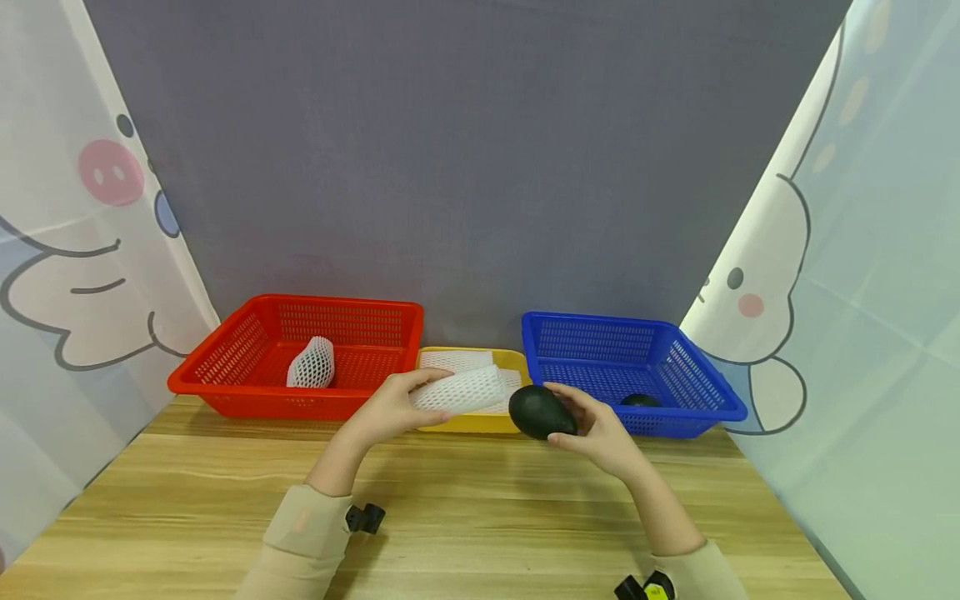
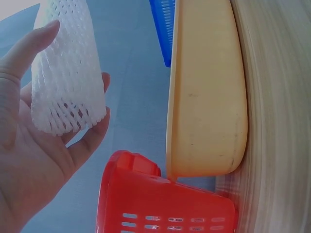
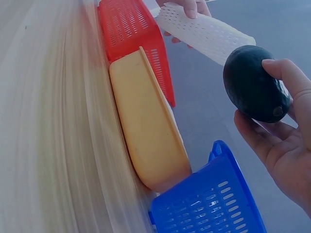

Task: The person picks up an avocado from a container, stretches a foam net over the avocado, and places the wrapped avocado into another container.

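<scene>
My left hand (image 1: 393,408) grips a white foam net sleeve (image 1: 462,390) between thumb and fingers, above the front of the yellow tray (image 1: 465,423). The sleeve looks flattened, its far end pointing right. In my right hand (image 1: 600,429) is a dark green avocado (image 1: 542,412), pinched by its right end. The right wrist view shows the avocado (image 3: 255,83) close to the open end of the sleeve (image 3: 209,34); whether they touch I cannot tell. More white foam sleeves (image 1: 456,360) lie in the yellow tray.
A red basket (image 1: 300,406) at the left holds one net-wrapped fruit (image 1: 312,363). The blue basket (image 1: 592,323) at the right has another dark avocado (image 1: 641,401) behind its front wall. All stand on a wooden table (image 1: 480,517) before a grey backdrop.
</scene>
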A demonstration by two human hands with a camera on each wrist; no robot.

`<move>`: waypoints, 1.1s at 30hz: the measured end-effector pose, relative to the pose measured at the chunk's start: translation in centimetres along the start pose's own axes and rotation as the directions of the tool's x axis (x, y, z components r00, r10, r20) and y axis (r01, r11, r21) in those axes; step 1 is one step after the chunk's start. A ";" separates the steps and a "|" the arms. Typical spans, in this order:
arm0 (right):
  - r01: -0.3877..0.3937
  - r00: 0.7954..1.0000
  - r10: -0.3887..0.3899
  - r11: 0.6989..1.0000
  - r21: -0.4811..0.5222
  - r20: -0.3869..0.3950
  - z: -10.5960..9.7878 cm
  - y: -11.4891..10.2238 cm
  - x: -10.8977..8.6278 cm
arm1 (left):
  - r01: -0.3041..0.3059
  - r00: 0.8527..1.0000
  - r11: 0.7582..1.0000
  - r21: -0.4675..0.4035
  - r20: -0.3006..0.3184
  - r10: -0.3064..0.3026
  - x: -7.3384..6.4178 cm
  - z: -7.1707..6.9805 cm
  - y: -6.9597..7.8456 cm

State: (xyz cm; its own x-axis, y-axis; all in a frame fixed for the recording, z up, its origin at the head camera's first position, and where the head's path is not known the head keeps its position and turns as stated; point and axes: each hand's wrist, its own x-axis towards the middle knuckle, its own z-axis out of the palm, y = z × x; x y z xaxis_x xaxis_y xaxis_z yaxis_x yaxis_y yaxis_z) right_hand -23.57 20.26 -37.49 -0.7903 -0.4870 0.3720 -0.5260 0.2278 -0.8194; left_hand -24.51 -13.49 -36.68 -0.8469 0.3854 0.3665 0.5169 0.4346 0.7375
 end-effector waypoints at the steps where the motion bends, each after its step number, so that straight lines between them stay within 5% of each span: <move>1: 0.012 1.000 -0.012 1.000 0.000 -0.004 -0.1 0.1 0.0 | -0.006 1.000 1.000 0.000 0.001 0.006 0.0 0.0 0.0; 9: 0.082 0.996 -0.082 0.997 -0.001 -0.039 -0.4 0.4 -0.1 | -0.034 0.999 0.999 -0.013 0.015 0.034 0.0 -0.1 -0.2; 24: 0.035 0.998 -0.036 0.999 -0.014 -0.047 -0.5 -0.9 -0.2 | -0.016 0.999 1.000 -0.008 0.048 0.016 0.0 -0.1 0.0; 33: 0.084 0.996 -0.084 0.996 0.010 -0.043 -0.3 0.3 -0.2 | -0.039 0.997 0.999 -0.001 0.064 0.039 0.0 -0.1 0.1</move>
State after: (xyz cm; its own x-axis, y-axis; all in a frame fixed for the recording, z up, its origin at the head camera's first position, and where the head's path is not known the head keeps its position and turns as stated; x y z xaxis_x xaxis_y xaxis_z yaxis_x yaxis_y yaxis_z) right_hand -23.67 20.70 -37.62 -0.7562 -0.4673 0.4579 -0.5877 0.1774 -0.7894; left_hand -24.44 -13.56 -36.56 -0.8162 0.4537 0.3579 0.5497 0.4187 0.7229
